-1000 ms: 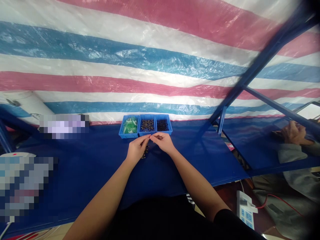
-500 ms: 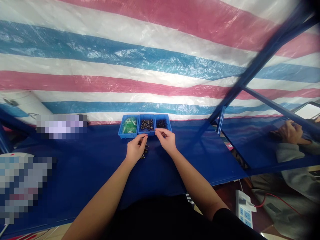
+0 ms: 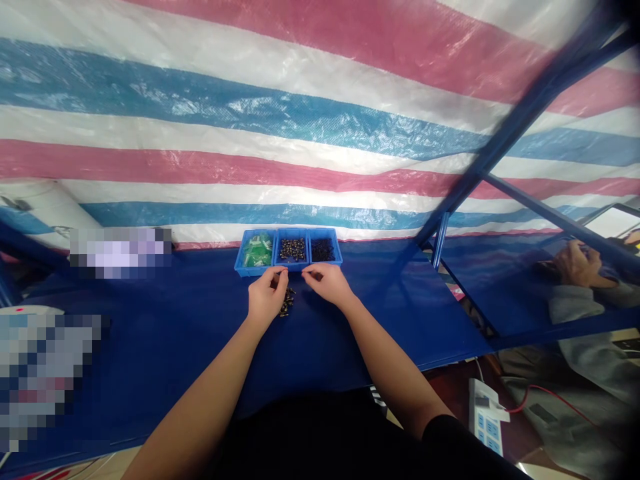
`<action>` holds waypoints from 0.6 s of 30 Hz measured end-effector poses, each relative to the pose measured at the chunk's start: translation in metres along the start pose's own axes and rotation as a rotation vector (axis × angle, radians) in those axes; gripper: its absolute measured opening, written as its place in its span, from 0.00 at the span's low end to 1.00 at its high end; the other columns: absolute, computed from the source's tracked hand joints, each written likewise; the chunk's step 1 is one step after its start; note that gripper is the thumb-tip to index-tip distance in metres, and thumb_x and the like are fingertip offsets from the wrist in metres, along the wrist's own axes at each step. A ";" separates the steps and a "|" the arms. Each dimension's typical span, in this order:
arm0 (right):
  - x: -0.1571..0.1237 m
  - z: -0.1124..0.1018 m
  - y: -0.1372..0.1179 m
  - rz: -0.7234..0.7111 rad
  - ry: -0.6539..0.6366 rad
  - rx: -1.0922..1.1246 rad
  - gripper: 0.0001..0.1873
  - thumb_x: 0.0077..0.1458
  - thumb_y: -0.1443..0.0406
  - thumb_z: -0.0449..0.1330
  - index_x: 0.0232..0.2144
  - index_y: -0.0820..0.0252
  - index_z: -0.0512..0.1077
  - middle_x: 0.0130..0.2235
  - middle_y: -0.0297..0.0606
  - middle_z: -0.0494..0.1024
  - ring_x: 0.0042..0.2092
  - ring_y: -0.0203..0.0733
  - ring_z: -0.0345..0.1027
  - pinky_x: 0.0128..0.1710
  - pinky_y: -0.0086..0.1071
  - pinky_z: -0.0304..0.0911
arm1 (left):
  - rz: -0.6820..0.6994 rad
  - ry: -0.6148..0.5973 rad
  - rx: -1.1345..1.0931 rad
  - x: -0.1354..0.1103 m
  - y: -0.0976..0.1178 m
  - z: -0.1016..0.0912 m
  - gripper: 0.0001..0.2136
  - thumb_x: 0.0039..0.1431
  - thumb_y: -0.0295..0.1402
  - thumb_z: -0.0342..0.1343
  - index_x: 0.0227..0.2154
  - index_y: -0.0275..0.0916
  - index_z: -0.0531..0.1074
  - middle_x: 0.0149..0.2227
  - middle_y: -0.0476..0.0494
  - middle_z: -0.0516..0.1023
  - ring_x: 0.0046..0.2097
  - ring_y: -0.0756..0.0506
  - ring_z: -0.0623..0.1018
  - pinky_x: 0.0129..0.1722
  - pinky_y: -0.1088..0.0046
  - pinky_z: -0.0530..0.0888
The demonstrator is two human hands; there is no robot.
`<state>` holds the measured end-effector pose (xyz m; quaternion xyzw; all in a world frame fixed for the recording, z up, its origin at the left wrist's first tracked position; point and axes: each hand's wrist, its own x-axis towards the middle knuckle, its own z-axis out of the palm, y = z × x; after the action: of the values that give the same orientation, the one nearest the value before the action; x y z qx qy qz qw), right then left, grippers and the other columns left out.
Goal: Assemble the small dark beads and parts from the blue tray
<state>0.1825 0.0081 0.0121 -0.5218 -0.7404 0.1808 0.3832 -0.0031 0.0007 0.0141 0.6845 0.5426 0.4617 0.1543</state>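
Note:
Three small blue trays stand in a row on the blue table [image 3: 165, 333]. The left tray [image 3: 256, 252] holds green parts, the middle tray [image 3: 293, 250] brownish metal parts, the right tray [image 3: 324, 250] black parts. Just in front of them my left hand [image 3: 266, 297] is pinched on a small part I cannot make out. My right hand [image 3: 325, 285] is also pinched, its fingertips pointing toward the left hand, and what it holds is too small to see. A little pile of dark parts [image 3: 287, 303] lies on the cloth between the hands.
A striped red, white and blue tarp [image 3: 280, 120] hangs behind the table. A blue metal frame [image 3: 505, 143] slants across the right. Another person's hand [image 3: 580, 263] and grey sleeve show at far right. A white power strip [image 3: 487, 417] lies on the floor.
My right hand has drawn back from the right tray toward the left hand. My left hand has shifted slightly left and stays pinched.

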 end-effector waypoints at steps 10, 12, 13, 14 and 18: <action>-0.007 0.019 -0.010 -0.111 -0.348 -0.209 0.13 0.58 0.63 0.58 0.44 0.54 0.76 0.38 0.37 0.76 0.39 0.38 0.69 0.37 0.29 0.60 | -0.008 0.027 0.016 0.001 0.000 0.000 0.12 0.60 0.40 0.52 0.38 0.39 0.76 0.22 0.52 0.73 0.24 0.52 0.72 0.30 0.78 0.68; -0.007 0.020 -0.009 -0.095 -0.340 -0.216 0.11 0.57 0.63 0.58 0.42 0.56 0.76 0.37 0.37 0.76 0.39 0.39 0.69 0.37 0.29 0.60 | -0.009 0.018 0.015 0.001 0.000 0.000 0.12 0.60 0.40 0.52 0.38 0.39 0.75 0.22 0.52 0.73 0.24 0.52 0.72 0.30 0.78 0.68; -0.007 0.020 -0.009 -0.085 -0.336 -0.213 0.10 0.57 0.63 0.58 0.41 0.56 0.76 0.37 0.37 0.76 0.38 0.39 0.69 0.37 0.29 0.60 | -0.010 0.014 0.014 0.001 0.000 0.000 0.12 0.60 0.40 0.52 0.38 0.39 0.75 0.22 0.52 0.73 0.23 0.52 0.71 0.30 0.78 0.68; -0.006 0.020 -0.009 -0.073 -0.327 -0.208 0.09 0.56 0.64 0.59 0.40 0.57 0.76 0.36 0.37 0.76 0.38 0.39 0.69 0.37 0.30 0.61 | -0.009 0.009 0.013 0.001 0.000 0.000 0.12 0.60 0.40 0.52 0.38 0.39 0.75 0.22 0.53 0.73 0.23 0.53 0.71 0.30 0.78 0.68; -0.006 0.018 -0.007 -0.007 -0.249 -0.108 0.07 0.52 0.66 0.61 0.35 0.59 0.75 0.34 0.37 0.76 0.36 0.38 0.69 0.36 0.30 0.61 | 0.012 -0.017 -0.003 0.000 -0.002 0.001 0.12 0.60 0.40 0.52 0.38 0.39 0.75 0.21 0.53 0.71 0.23 0.52 0.71 0.30 0.78 0.68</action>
<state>0.1649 0.0021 0.0028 -0.5125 -0.7928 0.2026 0.2604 -0.0035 0.0021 0.0123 0.6914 0.5366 0.4575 0.1574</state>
